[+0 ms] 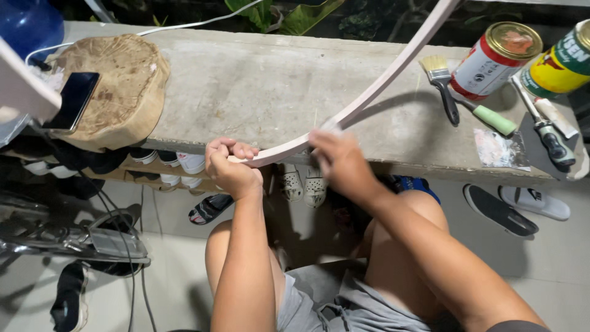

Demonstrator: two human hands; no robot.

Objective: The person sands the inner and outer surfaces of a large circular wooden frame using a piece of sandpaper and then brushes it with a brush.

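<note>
Your left hand grips the strip's near end at frame centre; your right hand, blurred, presses on it. Strip looks bare; brush and cans lie unused, upper right.

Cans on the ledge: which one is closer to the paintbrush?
The red-and-white can, lying on its side with its gold end up; the paintbrush lies right beside it. The green-and-yellow can sits farther right, beyond it.
</note>
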